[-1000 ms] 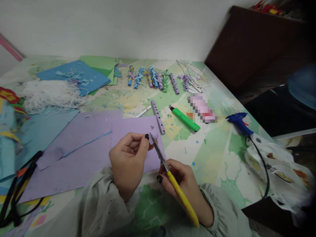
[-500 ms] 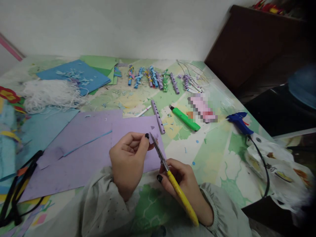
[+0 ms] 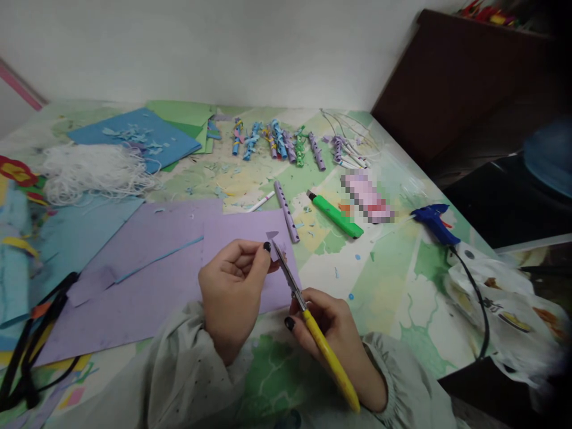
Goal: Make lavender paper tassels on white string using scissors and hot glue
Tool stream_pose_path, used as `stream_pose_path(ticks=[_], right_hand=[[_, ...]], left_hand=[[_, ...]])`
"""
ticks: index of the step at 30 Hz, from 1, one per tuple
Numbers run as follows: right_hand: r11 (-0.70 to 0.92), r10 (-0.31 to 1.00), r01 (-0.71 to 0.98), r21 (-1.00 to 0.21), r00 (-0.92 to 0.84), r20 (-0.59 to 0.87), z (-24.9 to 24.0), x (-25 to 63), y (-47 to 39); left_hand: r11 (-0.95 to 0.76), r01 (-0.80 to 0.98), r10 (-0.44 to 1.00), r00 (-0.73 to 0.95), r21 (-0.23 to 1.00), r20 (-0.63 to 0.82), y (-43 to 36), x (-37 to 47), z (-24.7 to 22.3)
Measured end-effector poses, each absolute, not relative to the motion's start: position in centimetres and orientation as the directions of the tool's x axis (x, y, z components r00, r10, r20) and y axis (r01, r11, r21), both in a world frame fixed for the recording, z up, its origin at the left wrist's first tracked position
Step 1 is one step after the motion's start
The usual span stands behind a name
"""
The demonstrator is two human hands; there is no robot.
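Observation:
My left hand [image 3: 236, 277] is in a pinch, thumb against fingers, above a purple sheet [image 3: 243, 226]. A small dark purple scrap [image 3: 272, 235] shows just beyond its thumb tip, by the blade tips; whether it is held or lies on the sheet I cannot tell. My right hand [image 3: 333, 330] is closed round yellow-handled scissors [image 3: 328, 351], seen edge-on. Their metal blades point up and left, nearly together, and end beside my left thumb. Past the hands lies a purple tube with dark holes [image 3: 286, 211].
A green utility knife [image 3: 335, 215] and a blue glue gun [image 3: 433, 221] lie to the right. Several decorated tubes [image 3: 279, 140] line the back. Tangled white string [image 3: 96, 173], blue sheets [image 3: 138, 140] and black-handled scissors [image 3: 38, 333] are at left.
The small purple scrap by the blade tips has shifted slightly left and looks wider. Both hands and the scissors stay almost in place.

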State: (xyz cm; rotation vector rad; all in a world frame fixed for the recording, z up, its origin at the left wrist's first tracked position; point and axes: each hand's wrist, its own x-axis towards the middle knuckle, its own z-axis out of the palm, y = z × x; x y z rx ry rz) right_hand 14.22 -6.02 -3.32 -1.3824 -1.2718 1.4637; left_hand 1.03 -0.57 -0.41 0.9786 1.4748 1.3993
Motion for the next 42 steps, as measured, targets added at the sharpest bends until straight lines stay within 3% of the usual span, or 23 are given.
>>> stream_pose_path(ticks=[19, 34, 42], right_hand=[[-0.268, 0.942, -0.019, -0.963, -0.217, -0.257, -2.96, 14.53, -6.28], [-0.229, 0.951, 0.007, -0.973, -0.21, -0.225, -2.84, 14.35, -6.19], [-0.236, 0.949, -0.003, -0.972, -0.216, -0.23, -2.71, 14.31, -6.0]], left_hand=[[0.048, -0.025, 0.938, -0.343, 0.999, -0.054, -0.71, 0.94, -0.42], [0.062, 0.037, 0.937, -0.345, 0.997, -0.046, -0.76, 0.9, -0.14], [0.06, -0.046, 0.946, -0.316, 0.997, -0.072, -0.74, 1.04, -0.23]])
